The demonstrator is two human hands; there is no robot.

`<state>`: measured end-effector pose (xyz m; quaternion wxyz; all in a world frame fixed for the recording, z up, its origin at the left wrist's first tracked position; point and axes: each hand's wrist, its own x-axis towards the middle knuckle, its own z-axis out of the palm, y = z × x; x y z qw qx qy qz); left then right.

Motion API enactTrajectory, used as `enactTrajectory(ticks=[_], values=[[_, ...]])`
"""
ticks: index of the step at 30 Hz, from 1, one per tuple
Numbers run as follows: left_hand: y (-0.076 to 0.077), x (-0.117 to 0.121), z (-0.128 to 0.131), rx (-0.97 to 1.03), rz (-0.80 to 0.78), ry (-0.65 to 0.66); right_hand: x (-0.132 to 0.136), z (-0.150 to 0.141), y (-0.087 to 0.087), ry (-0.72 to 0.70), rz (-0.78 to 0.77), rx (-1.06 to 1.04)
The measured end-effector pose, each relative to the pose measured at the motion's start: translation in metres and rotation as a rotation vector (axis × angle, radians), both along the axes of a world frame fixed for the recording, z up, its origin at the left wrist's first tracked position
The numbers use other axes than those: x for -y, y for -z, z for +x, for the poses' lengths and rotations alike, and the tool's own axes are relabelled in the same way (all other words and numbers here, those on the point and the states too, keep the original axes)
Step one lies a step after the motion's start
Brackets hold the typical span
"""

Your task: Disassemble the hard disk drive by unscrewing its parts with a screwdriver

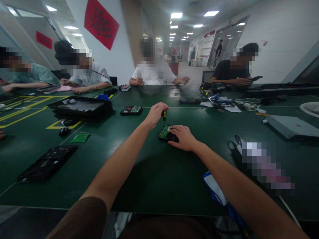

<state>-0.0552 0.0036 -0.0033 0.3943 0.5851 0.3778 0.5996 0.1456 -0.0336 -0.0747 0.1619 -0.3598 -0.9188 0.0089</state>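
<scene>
Green board [163,132] on the black unit [171,136], lying flat on the bench [149,179] right ahead of me. Left grip [157,114] closed round the screwdriver's [163,114] handle, shaft near upright, tip down at the board; seating in a screw head too small to tell. Right grip [183,136] half-curled over the unit's right end, fingers on top, thumb at the near edge, bracing it.

Risks, my call: tip skids if I tilt or push too lightly, scratching the board or jabbing my right fingers close by. Unit could spin on the smooth top if the brace slackens. A small screw could roll off unseen.

Bench: dark green, a bit shiny, yellow tape [25,114] far left. Left side: loose circuit board [80,137], black panel [47,163], black tray [83,108]; second unit [131,110] farther out. Right: blue-and-white glove [215,189] by my forearm, grey metal case [291,126].

Room: office, ceiling lights [176,15], red poster [101,25], four people seated opposite, one standing well back.
</scene>
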Motion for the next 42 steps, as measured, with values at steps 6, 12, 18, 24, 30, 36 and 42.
enactTrajectory(ticks=[6, 12, 18, 24, 30, 36, 42], values=[[0.0022, -0.0004, 0.0036, 0.169, -0.143, 0.183, -0.0001, 0.0001, 0.0017, 0.0, 0.004, -0.003], [0.0028, -0.0014, 0.0017, 0.179, -0.135, 0.149, 0.0002, 0.0003, 0.0016, 0.022, 0.009, 0.014], [0.0052, -0.0033, 0.0014, 0.158, -0.093, 0.119, -0.0009, 0.0007, 0.0029, 0.017, 0.014, 0.035], [0.0018, -0.0018, -0.0005, -0.023, 0.021, -0.079, 0.0002, 0.0005, 0.0005, 0.024, -0.012, 0.066], [0.0002, -0.0021, -0.0017, -0.092, 0.047, -0.053, 0.0, 0.0005, 0.0013, 0.031, -0.006, 0.071], [0.002, -0.0015, -0.0003, 0.126, -0.091, 0.114, 0.0006, 0.0005, 0.0009, 0.028, -0.007, 0.076], [0.001, -0.0011, -0.0009, 0.14, -0.096, 0.069, 0.001, 0.0003, 0.001, 0.032, -0.002, 0.068]])
